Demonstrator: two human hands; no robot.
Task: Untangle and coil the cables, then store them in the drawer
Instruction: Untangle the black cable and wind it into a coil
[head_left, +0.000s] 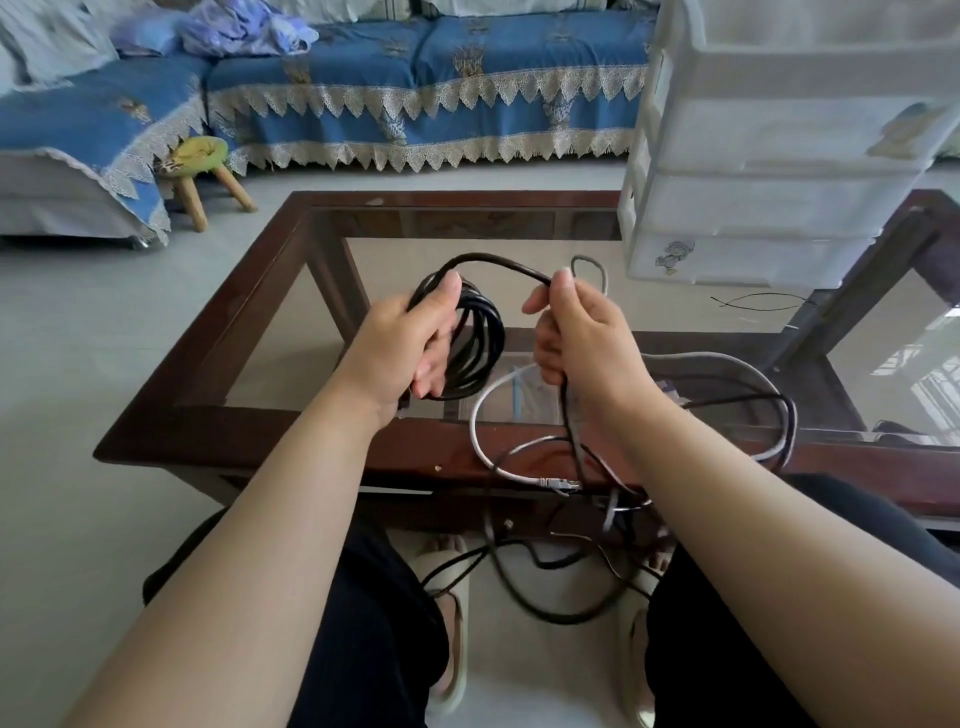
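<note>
Fingers of left hand (410, 343) curled round black cable coil (475, 343).
R hand (576, 332) pinches black strand; white cable (480, 410) & rest hang off table (249, 291).

Table (260, 291): glossy dark wood frame, clear glass top. Black cable (480, 343): smooth rubbery sheath. Drawer unit (769, 202): translucent white plastic. Sofa cover (415, 83): blue cloth, lace trim.

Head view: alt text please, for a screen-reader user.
A person's left hand holds a coil of black cable while the right hand grips its loose end, above a glass-topped table. Tangled cables hang to the floor; a white drawer unit stands at right.
</note>
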